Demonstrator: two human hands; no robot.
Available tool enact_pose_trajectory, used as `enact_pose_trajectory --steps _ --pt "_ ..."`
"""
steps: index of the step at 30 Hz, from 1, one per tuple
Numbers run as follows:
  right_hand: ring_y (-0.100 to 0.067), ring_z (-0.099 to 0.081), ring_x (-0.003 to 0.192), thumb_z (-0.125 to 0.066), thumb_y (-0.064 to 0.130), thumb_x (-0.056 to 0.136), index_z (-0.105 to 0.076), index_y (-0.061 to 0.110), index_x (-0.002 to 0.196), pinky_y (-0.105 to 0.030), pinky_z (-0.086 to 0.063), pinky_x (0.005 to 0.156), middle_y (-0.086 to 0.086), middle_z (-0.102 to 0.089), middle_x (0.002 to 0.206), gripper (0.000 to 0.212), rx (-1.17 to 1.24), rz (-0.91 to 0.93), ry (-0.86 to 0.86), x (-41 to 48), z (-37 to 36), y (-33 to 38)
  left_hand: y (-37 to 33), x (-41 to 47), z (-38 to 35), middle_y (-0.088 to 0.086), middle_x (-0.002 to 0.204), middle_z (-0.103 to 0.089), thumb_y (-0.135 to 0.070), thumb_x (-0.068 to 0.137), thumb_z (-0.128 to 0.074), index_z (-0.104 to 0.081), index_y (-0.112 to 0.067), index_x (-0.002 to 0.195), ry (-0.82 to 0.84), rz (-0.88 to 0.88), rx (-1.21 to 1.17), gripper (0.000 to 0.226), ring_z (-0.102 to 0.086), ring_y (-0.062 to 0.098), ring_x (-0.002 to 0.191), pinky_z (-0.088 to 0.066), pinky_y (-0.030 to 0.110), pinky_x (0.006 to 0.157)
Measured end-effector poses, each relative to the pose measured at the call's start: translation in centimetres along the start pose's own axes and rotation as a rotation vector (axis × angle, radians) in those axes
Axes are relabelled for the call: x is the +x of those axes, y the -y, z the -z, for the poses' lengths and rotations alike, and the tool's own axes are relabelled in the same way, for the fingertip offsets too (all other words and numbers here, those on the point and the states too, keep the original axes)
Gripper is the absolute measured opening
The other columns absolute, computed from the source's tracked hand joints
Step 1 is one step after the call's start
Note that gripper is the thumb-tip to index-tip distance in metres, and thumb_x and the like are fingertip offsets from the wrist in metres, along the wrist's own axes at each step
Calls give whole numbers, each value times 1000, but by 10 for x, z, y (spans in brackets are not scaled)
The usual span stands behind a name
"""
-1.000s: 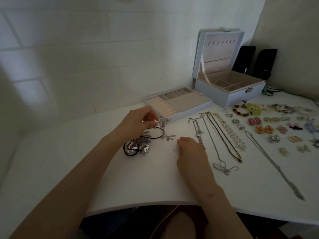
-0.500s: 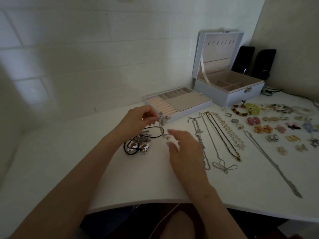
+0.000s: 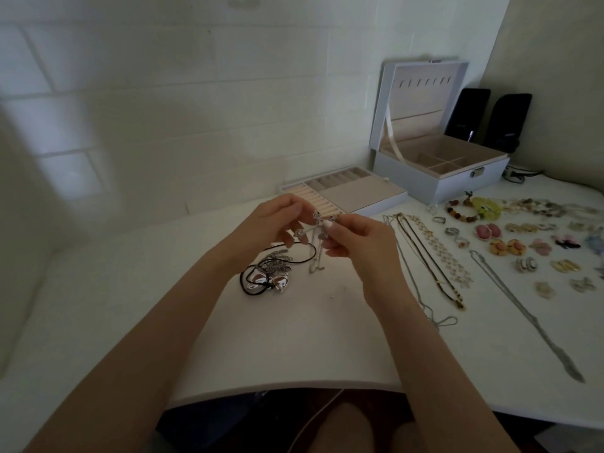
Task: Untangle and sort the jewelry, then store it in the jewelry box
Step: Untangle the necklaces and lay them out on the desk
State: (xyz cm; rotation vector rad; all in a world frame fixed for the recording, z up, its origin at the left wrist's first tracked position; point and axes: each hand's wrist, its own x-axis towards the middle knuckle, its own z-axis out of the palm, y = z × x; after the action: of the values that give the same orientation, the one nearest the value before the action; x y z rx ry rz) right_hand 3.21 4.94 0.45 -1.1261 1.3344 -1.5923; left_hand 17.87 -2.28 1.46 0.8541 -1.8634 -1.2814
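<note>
Both hands are raised over the white table (image 3: 130, 289) and pinch one silver chain necklace (image 3: 316, 253) between them. My left hand (image 3: 274, 223) grips its left part, my right hand (image 3: 356, 240) pinches the charm end, and the loose chain hangs down to the table. Under the left hand lies a tangle of black cord with shiny silver heart pendants (image 3: 268, 281). The open jewelry box (image 3: 438, 181) stands at the back right, its lid up. Its removed tray (image 3: 353, 194) with ring rolls lies just behind my hands.
Several necklaces (image 3: 434, 266) lie straightened out right of my hands, one long silver chain (image 3: 529, 318) further right. Rings, a bead bracelet (image 3: 461, 210) and several earrings (image 3: 506, 246) are spread at the far right. Two black speakers (image 3: 490, 119) stand behind the box. Tiny beads (image 3: 333, 297) lie near the front.
My right hand has lifted off the table, moved left and up, and taken hold of the silver chain that my left hand held. The chain now hangs between both hands.
</note>
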Motion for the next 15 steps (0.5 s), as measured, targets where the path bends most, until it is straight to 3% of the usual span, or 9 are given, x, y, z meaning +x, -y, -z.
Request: enact_pose_trajectory --steps 7,12,15 --pt "-11 -57 62 -62 7 88 -71 10 86 -17 -47 53 -4 -66 72 10 5 15 -14 4 2 4 3 -4 2 -2 89 -69 9 89 -52 -57 0 106 199 -37 5 20 -65 12 85 -51 22 74" --pt "-6 -57 56 -59 9 90 -68 9 85 -17 -46 52 -2 -65 72 10 23 -26 -5 7 0 5 3 -2 0 -6 78 -65 9 83 -61 -62 -9 87 61 -63 47 18 -60 7 76 -51 21 76" --pt "-8 -58 55 -57 11 92 -66 6 90 -17 -45 49 -3 -69 76 11 45 -47 -10 8 0 4 2 -1 3 -9 70 -63 4 83 -63 -63 -11 81 -18 -98 136 15 -57 4 69 -46 17 68"
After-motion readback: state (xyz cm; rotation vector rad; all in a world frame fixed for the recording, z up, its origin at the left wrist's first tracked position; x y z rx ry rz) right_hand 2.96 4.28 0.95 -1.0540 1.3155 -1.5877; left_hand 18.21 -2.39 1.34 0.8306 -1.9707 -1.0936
